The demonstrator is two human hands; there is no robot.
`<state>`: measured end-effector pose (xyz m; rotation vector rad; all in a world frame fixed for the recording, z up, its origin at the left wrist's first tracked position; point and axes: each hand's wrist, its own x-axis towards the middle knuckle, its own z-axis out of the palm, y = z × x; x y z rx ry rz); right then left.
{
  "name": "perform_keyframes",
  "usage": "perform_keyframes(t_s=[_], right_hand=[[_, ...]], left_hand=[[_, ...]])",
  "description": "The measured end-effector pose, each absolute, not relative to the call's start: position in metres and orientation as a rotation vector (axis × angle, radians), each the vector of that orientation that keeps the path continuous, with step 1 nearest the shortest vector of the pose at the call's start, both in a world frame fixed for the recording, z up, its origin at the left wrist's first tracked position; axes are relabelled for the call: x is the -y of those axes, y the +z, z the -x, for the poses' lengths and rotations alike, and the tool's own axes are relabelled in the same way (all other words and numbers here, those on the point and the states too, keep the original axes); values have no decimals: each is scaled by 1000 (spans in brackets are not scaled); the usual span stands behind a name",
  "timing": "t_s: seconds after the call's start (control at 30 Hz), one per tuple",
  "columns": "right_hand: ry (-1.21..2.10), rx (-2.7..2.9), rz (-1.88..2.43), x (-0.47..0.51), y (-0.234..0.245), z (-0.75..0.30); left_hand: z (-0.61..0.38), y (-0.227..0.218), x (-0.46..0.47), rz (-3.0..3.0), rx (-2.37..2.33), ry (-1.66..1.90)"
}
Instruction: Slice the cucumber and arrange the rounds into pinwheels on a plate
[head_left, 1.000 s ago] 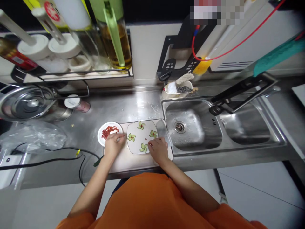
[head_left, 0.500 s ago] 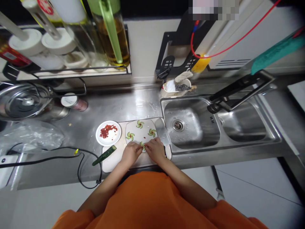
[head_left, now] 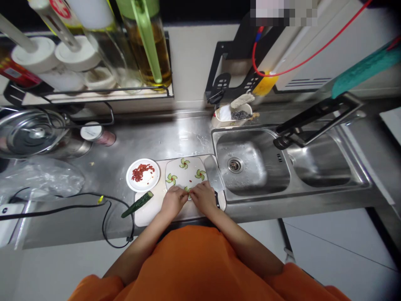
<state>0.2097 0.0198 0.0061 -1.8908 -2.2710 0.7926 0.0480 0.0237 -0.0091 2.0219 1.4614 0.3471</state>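
A squarish white plate (head_left: pixel 178 167) with cucumber pinwheels lies on the white cutting board (head_left: pixel 148 213). Three full pinwheels show: the top one (head_left: pixel 184 163), the left one (head_left: pixel 171 179) and the right one (head_left: pixel 199 174), each with a red centre. At the plate's near edge, my left hand (head_left: pixel 174 202) and my right hand (head_left: pixel 203 198) meet with fingertips pinched on thin green cucumber slices (head_left: pixel 187 189), partly covered by the fingers. A single red bit (head_left: pixel 190 181) lies mid-plate. A cleaver (head_left: pixel 215 174) rests beside my right hand, over the board's right side.
A white dish (head_left: pixel 129 177) of red dried berries stands left of the plate. A cut cucumber (head_left: pixel 138 204) lies across the board's left edge, near a black cable (head_left: pixel 105 234). To the right is a double sink (head_left: pixel 250 161) with a black faucet (head_left: pixel 283 142). Bottles (head_left: pixel 150 50) line the rack.
Both hands stay at the plate's near edge, their fingertips shifting slightly over the cucumber slices. The whole view moves a little; the plate, dish and cleaver stay in place.
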Motion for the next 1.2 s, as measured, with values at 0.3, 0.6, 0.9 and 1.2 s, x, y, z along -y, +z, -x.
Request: perform_keyframes(t_s=[0.3, 0.6, 0.9, 1.2], right_hand=[[793, 2259, 1898, -21, 3, -209], [781, 2294, 1919, -22, 3, -209], [776, 2294, 1909, -22, 3, -209], [777, 2276, 1902, -20, 4, -210]], left_hand=[[-48, -14, -24, -2033, -1460, 351], [-49, -15, -24, -1997, -1455, 387], [-48, -15, -24, -2004, -1455, 398], [-45, -18, -22, -2013, -1465, 423]])
